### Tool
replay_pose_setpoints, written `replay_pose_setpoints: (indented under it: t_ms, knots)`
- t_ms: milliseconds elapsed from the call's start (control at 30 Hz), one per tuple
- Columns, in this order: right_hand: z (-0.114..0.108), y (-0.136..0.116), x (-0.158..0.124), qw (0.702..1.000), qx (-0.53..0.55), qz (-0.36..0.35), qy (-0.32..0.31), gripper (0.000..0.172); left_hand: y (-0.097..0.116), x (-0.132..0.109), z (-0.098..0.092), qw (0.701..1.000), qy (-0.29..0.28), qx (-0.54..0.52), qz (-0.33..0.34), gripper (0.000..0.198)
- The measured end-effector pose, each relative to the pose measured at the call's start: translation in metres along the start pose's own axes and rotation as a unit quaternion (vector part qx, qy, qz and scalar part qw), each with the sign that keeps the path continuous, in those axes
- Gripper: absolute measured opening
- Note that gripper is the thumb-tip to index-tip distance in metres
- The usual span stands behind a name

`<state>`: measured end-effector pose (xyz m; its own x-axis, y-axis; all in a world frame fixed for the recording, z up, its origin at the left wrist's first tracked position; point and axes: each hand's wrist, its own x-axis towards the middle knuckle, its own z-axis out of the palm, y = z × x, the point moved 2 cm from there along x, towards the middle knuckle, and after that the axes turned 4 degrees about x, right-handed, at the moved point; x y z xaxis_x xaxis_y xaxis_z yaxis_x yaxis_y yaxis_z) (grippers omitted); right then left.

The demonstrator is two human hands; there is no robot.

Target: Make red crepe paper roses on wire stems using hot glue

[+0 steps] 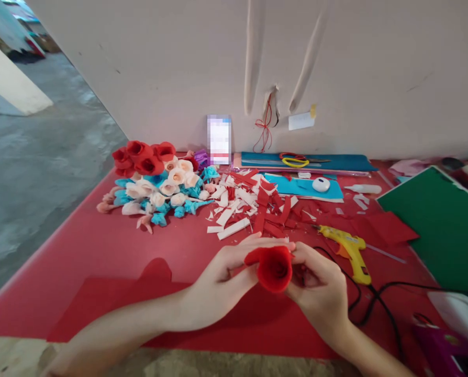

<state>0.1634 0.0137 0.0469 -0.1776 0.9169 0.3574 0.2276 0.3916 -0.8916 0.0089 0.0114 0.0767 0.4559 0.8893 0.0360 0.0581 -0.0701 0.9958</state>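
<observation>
Both hands meet over the red table near its front edge, holding a rolled red felt rose [273,268] between them. My left hand [222,280] wraps its fingers round the rose's left side, one finger laid along its top. My right hand [320,288] pinches the rose's right side with fingers curled. Under my forearms lies a red felt sheet [112,298] with a petal-shaped cut edge.
A heap of finished red, white, pink and blue felt flowers [159,180] lies at the back left. Red and white felt scraps [249,207] litter the middle. A yellow glue gun [349,248] with black cord lies right of my hands. Green sheet [442,225] right; scissors [297,159] at back.
</observation>
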Motion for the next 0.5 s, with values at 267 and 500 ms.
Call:
replay_pose_setpoints:
  t_ms: [267,500]
  knots:
    - [0.0020,-0.0104,0.0042,0.999,-0.038,0.010,0.012,0.019,0.0037,-0.0026,-0.0008,0.994,-0.035,-0.090,-0.048,0.039]
    - [0.0005,-0.0072,0.0026,0.998,-0.065,0.000,0.016,0.019,0.0019,-0.0017,-0.0006,0.998,-0.019,-0.031,-0.049,0.040]
